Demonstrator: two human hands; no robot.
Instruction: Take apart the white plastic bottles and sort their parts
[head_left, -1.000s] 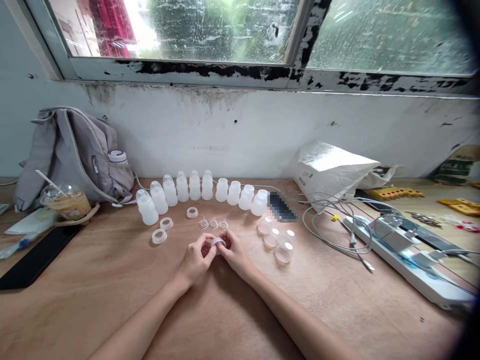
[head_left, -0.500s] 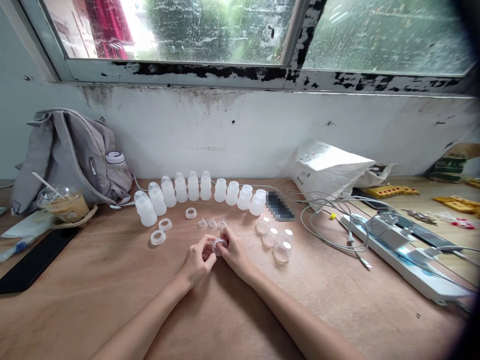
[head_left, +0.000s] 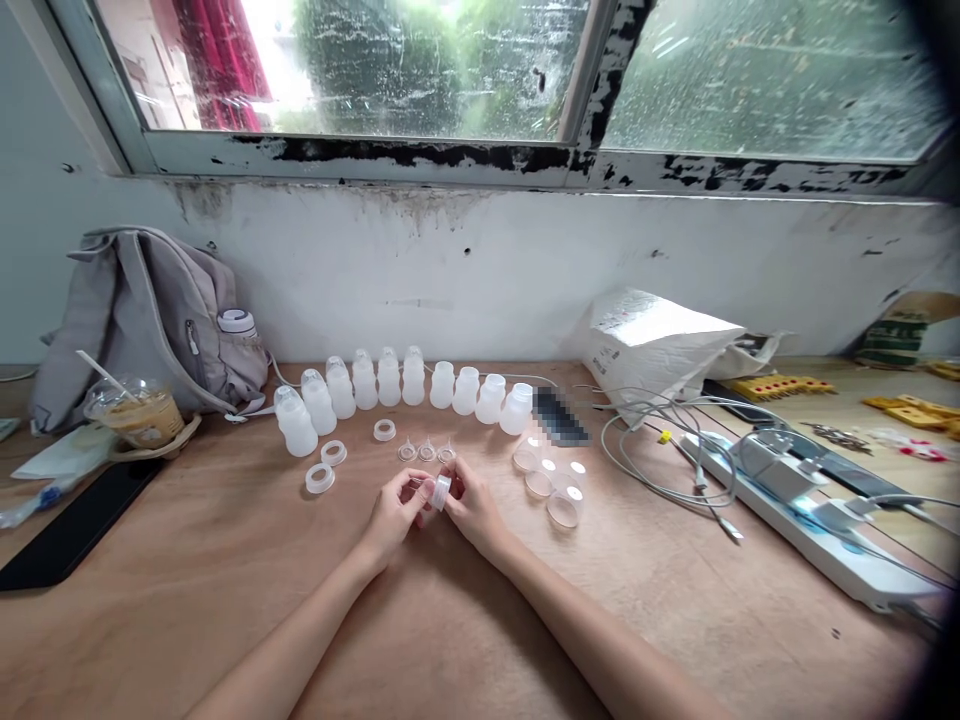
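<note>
Near the middle of the table, my right hand (head_left: 474,510) holds a translucent white ring (head_left: 442,491), turned on edge. My left hand (head_left: 395,512) is closed against the ring's left side; a small clear piece seems to be between its fingertips, mostly hidden. Just beyond my hands lie three clear nipples (head_left: 426,452) in a row. Loose white rings (head_left: 320,479) rest to the left, and several clear domed caps (head_left: 563,510) to the right. An arc of frosted bottles stands behind, some capped (head_left: 413,377) on the left, others open-topped (head_left: 490,400) on the right.
On the left are a grey backpack (head_left: 142,310), an iced drink (head_left: 142,415) and a black phone-like slab (head_left: 75,525). To the right are a white bag (head_left: 660,340), tangled cables (head_left: 637,470) and a power strip (head_left: 862,565) with chargers. A wall with a window rises behind.
The ring has been turned from facing up to standing on edge between my hands. My left fingers have shifted slightly. The view has tilted up a little.
</note>
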